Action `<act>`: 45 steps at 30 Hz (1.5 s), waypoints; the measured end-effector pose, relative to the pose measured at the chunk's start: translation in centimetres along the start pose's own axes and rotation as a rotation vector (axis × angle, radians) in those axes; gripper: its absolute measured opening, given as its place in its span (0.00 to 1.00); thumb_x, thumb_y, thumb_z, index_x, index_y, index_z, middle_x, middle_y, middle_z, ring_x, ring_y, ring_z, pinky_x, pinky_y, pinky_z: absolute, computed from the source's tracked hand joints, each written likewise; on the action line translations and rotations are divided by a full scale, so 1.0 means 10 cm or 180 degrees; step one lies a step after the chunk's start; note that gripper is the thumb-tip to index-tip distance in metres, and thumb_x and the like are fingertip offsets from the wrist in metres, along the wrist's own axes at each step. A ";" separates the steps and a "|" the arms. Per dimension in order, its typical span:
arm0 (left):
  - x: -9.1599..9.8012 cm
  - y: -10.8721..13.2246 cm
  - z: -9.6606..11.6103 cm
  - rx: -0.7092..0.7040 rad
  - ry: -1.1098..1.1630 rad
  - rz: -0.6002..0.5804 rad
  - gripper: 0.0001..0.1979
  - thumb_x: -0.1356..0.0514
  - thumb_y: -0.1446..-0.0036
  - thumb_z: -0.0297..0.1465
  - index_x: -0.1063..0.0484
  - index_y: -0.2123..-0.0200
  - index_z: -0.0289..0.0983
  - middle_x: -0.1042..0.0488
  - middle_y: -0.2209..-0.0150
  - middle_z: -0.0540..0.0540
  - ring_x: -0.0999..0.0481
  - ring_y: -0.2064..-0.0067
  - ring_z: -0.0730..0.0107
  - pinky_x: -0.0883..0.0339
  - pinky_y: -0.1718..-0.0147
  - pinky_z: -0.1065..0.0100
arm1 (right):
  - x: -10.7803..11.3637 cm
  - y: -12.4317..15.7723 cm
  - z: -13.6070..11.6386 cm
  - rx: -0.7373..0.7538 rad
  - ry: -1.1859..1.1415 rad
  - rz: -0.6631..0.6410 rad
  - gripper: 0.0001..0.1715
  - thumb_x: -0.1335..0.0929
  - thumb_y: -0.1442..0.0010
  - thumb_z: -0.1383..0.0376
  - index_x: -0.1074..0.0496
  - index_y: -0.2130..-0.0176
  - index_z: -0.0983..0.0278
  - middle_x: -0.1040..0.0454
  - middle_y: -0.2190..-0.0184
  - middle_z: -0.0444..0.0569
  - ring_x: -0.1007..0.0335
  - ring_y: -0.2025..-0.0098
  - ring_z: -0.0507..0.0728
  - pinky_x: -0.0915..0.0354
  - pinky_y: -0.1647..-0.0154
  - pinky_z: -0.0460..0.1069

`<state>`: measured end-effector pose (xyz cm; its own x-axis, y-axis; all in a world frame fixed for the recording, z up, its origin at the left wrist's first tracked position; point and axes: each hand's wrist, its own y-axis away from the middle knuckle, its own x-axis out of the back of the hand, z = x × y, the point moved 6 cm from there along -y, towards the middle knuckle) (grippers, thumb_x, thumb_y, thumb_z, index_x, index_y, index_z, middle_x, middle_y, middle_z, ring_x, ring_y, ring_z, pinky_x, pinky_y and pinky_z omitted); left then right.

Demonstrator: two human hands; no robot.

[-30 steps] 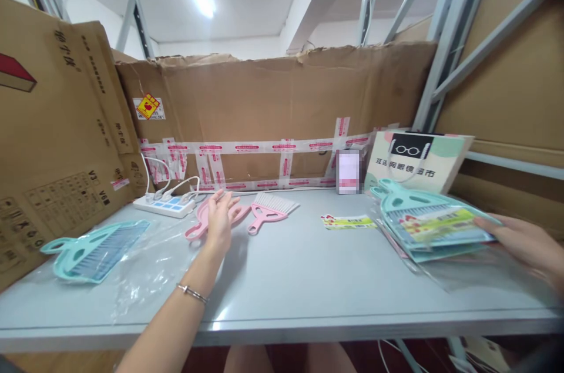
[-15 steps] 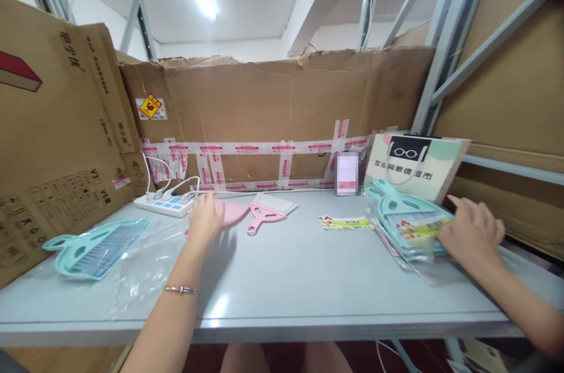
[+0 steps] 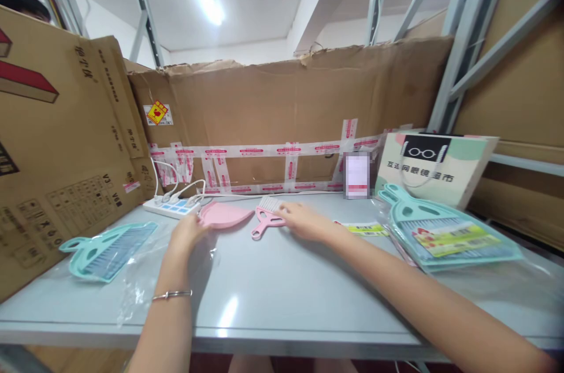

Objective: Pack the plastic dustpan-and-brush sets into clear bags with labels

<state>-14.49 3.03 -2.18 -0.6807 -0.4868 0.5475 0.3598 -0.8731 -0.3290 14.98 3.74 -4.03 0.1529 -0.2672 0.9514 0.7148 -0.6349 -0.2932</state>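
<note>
A pink dustpan (image 3: 224, 214) lies near the back of the grey table (image 3: 282, 285). My left hand (image 3: 185, 235) is closed on its handle end. Just to its right lies a small pink brush (image 3: 265, 221) with white bristles. My right hand (image 3: 304, 221) rests on the brush's bristle end, fingers curled over it. A teal dustpan-and-brush set (image 3: 106, 248) lies at the left on a clear plastic bag (image 3: 145, 279).
A stack of bagged teal dustpan sets (image 3: 445, 235) sits at the right, in front of a paper bag with a glasses logo (image 3: 434, 166). A white power strip (image 3: 171, 206) and printed cards (image 3: 363, 227) lie near the cardboard wall (image 3: 282, 120).
My right hand left the teal stack at the right and crossed over onto the pink brush. My left hand slid down from over the pink dustpan and closed on its handle.
</note>
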 end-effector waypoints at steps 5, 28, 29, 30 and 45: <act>0.28 0.05 0.28 -0.0100 -0.0455 0.0654 0.16 0.37 0.58 0.39 0.34 0.68 0.37 0.26 0.64 0.40 0.28 0.57 0.49 0.37 0.57 0.55 | -0.20 -0.45 -0.39 0.0595 0.0295 -0.0802 0.32 0.40 0.46 0.77 0.38 0.43 0.59 0.36 0.48 0.59 0.36 0.51 0.60 0.42 0.56 0.53; -0.84 0.12 1.30 -0.0814 0.2874 -0.1960 0.25 0.37 0.51 0.42 0.29 0.52 0.37 0.26 0.51 0.39 0.26 0.54 0.58 0.33 0.57 0.64 | 1.33 0.09 0.21 -0.0324 -0.3260 0.1136 0.13 0.34 0.45 0.57 0.38 0.70 0.63 0.34 0.74 0.43 0.38 0.71 0.50 0.40 0.70 0.47; -0.92 0.17 1.33 -0.0800 0.2845 -0.2116 0.25 0.37 0.51 0.41 0.29 0.51 0.37 0.26 0.52 0.40 0.26 0.54 0.58 0.33 0.57 0.64 | 1.29 0.12 0.19 -0.0365 -0.3370 0.1068 0.14 0.33 0.46 0.56 0.38 0.71 0.64 0.34 0.74 0.43 0.38 0.72 0.50 0.40 0.71 0.47; -0.98 0.22 1.35 -0.0786 0.2809 -0.2239 0.25 0.37 0.51 0.41 0.29 0.51 0.37 0.25 0.53 0.40 0.25 0.55 0.59 0.33 0.57 0.64 | 1.24 0.12 0.17 -0.0395 -0.3411 0.0996 0.13 0.33 0.46 0.57 0.38 0.71 0.64 0.34 0.74 0.43 0.38 0.72 0.49 0.40 0.71 0.46; -1.14 0.47 1.37 -0.1063 0.2695 -0.2396 0.27 0.35 0.52 0.37 0.33 0.48 0.36 0.27 0.63 0.46 0.34 0.73 0.80 0.40 0.75 0.76 | 0.67 -0.04 -0.01 -0.1502 -0.2725 0.2688 0.06 0.34 0.48 0.62 0.34 0.71 0.63 0.33 0.71 0.45 0.36 0.68 0.52 0.37 0.63 0.50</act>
<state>3.66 4.14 0.58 -0.9015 0.4303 0.0464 -0.4122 -0.8210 -0.3951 15.66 2.17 2.43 0.9482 -0.2732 0.1620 -0.0986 -0.7380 -0.6675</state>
